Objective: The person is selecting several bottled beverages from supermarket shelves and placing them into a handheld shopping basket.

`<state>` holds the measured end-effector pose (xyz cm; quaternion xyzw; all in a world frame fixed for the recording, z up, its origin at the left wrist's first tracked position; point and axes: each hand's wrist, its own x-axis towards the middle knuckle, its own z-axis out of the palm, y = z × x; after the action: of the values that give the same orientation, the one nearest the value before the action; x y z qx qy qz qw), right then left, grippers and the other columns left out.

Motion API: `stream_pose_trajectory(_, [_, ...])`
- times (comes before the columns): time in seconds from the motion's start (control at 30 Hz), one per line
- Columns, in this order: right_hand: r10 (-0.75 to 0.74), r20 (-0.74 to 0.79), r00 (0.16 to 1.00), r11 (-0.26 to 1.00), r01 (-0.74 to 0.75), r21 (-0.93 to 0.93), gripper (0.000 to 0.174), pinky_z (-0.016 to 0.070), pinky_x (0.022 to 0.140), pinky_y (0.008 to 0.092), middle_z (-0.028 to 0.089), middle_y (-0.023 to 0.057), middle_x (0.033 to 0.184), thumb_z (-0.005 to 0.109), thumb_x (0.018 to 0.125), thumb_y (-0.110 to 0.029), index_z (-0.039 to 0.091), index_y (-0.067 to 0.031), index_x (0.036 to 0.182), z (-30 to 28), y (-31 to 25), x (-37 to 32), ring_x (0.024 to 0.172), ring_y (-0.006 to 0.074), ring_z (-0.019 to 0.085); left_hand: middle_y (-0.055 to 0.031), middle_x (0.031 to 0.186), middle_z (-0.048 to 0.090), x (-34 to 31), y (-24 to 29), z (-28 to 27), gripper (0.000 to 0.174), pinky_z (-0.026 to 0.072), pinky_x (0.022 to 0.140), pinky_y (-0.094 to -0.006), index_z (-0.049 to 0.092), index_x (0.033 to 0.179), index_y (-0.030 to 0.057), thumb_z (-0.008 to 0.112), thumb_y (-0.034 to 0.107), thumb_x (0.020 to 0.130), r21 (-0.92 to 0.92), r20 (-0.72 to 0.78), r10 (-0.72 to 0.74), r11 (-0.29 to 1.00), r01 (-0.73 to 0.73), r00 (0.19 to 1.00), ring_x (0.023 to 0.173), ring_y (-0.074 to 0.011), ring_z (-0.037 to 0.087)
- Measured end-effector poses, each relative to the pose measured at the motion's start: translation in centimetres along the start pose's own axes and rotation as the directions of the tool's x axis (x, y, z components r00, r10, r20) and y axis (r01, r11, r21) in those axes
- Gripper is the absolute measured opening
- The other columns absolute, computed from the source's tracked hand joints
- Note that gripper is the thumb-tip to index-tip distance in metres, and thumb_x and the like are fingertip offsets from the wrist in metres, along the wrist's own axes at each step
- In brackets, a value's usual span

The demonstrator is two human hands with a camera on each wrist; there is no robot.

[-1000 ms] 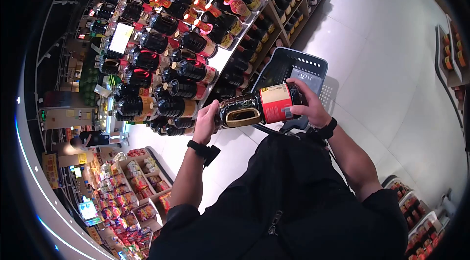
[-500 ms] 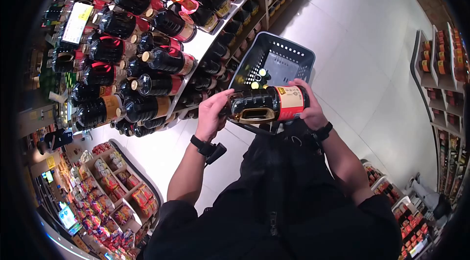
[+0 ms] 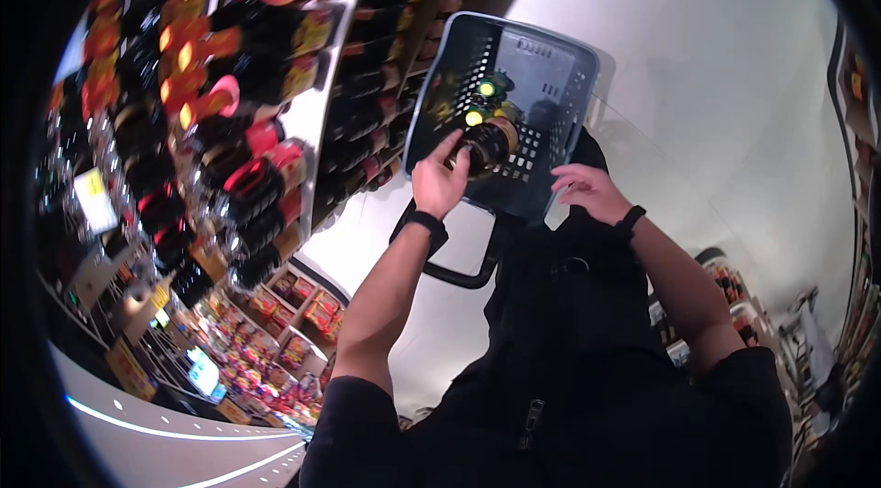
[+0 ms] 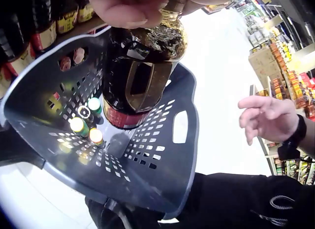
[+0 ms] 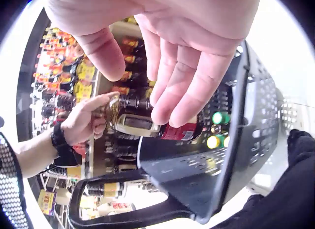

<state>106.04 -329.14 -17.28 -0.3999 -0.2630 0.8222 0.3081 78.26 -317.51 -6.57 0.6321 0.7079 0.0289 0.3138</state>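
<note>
My left hand (image 3: 440, 183) grips the neck of a large dark bottle (image 3: 488, 145), its base lowered inside the grey basket (image 3: 431, 75). In the left wrist view the bottle (image 4: 129, 83) has a moulded handle and a red label low down, and the fingers (image 4: 130, 12) close round its top. Several smaller bottles with green and yellow caps (image 4: 78, 124) stand in the basket beside it. My right hand (image 3: 592, 192) hangs off the basket's near right side, fingers loosely bent, holding nothing. In the right wrist view that hand (image 5: 167, 56) is in front of the bottle.
Shelves (image 3: 317, 112) packed with dark bottles rise along the left. The basket's black handle (image 3: 463, 281) hangs down on the near side. Boxed packets (image 3: 275, 314) lie at the lower left. Pale floor (image 3: 679, 56) stretches to the right, with more shelves at the far edge.
The large bottle has gone from level between both hands to base-down inside the basket. My right hand has let go of it, while my left still holds its neck.
</note>
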Motion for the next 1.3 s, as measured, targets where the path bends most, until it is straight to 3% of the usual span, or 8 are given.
stream_pose_trajectory(0.07, [0.023,-0.114,0.993,0.997,-0.015,0.074,0.042,0.0539,0.079,0.0272,0.069,0.008,0.104,0.059,0.087,0.004,0.058,-0.0038,0.128,-5.6,0.0,-0.8,0.086,0.0135,0.066,-0.0217,0.085,0.07,4.5,1.2,3.7,0.04,0.0542,0.074,-0.0427,0.068,0.125,0.0177,0.063,0.035,0.089,0.08,0.093,-0.137,0.988,0.13,0.986,0.076,-0.0371,0.069])
stream_pose_trajectory(0.2, [0.186,-0.4,0.898,0.973,-0.111,0.203,0.039,0.0536,0.072,0.0273,0.07,0.0095,0.105,0.056,0.091,-0.005,0.057,-0.0038,0.13,-15.7,1.7,-4.1,0.082,0.0156,0.067,-0.0193,0.1,0.071,14.2,-1.2,13.2,0.042,0.0538,0.085,-0.0479,0.066,0.128,0.0211,0.056,0.04,0.092,0.303,0.099,0.004,0.953,-0.034,0.995,0.093,-0.0401,0.068])
stream_pose_trajectory(0.27, [0.243,-0.505,0.828,0.966,-0.16,0.201,0.038,0.0539,0.071,0.0275,0.07,0.0102,0.106,0.057,0.092,-0.008,0.057,-0.0038,0.13,-19.0,2.4,-5.8,0.082,0.0158,0.067,-0.0186,0.104,0.071,18.8,-1.5,17.1,0.043,0.0533,0.087,-0.0481,0.063,0.131,0.0254,0.055,0.042,0.093,0.365,0.115,-0.103,0.93,0.054,0.988,0.097,-0.0399,0.067])
stream_pose_trajectory(0.67, [0.647,-0.623,0.44,0.762,-0.4,0.51,0.034,0.0567,0.063,0.0272,0.072,0.0123,0.097,0.058,0.092,-0.006,0.059,-0.0003,0.126,-24.8,12.7,-12.2,0.073,0.0158,0.069,-0.015,0.116,0.069,37.1,-10.9,34.5,0.049,0.0527,0.091,-0.0469,0.054,0.14,0.0314,0.048,0.048,0.094,0.6,0.21,-0.29,0.793,0.112,0.934,0.108,-0.035,0.066])
stream_pose_trajectory(0.93, [0.693,-0.591,0.413,0.721,-0.385,0.577,0.032,0.0567,0.063,0.026,0.072,0.0123,0.097,0.057,0.094,-0.009,0.06,-0.0007,0.125,-24.9,12.3,-11.1,0.075,0.0171,0.071,-0.0136,0.121,0.068,38.3,-14.7,37.6,0.054,0.0513,0.094,-0.0457,0.046,0.146,0.0295,0.048,0.048,0.096,0.682,0.219,-0.495,0.694,0.232,0.841,0.112,-0.0325,0.065])
stream_pose_trajectory(1.03, [0.704,-0.583,0.405,0.71,-0.413,0.57,0.032,0.0569,0.063,0.0266,0.072,0.0123,0.097,0.057,0.094,-0.009,0.06,-0.0008,0.125,-24.2,12.4,-10.6,0.075,0.0169,0.071,-0.0213,0.125,0.063,37.1,-18.4,38.3,0.065,0.0492,0.096,-0.0466,0.041,0.146,0.0116,0.051,0.049,0.094,0.577,0.138,-0.424,0.769,0.275,0.895,0.115,-0.0381,0.061])
stream_pose_trajectory(1.17, [0.657,-0.589,0.47,0.754,-0.413,0.511,0.033,0.0566,0.063,0.028,0.072,0.0124,0.096,0.057,0.093,-0.01,0.06,-0.0003,0.124,-22.8,11.6,-9.0,0.074,0.0176,0.071,-0.0212,0.132,0.056,33.8,-15.4,32.8,0.067,0.049,0.098,-0.0487,0.035,0.148,0.0149,0.056,0.043,0.091,0.568,0.146,-0.492,0.752,0.335,0.858,0.119,-0.0385,0.059])
stream_pose_trajectory(1.3, [0.573,-0.586,0.573,0.819,-0.374,0.434,0.033,0.0571,0.063,0.0279,0.072,0.0123,0.094,0.057,0.093,-0.01,0.06,-0.0005,0.124,-19.6,9.5,-7.1,0.072,0.0179,0.07,-0.0214,0.114,0.067,29.1,-15.5,24.5,0.057,0.0522,0.092,-0.046,0.051,0.137,0.0102,0.066,0.028,0.085,0.402,0.237,-0.294,0.897,0.182,0.926,0.106,-0.0369,0.065])
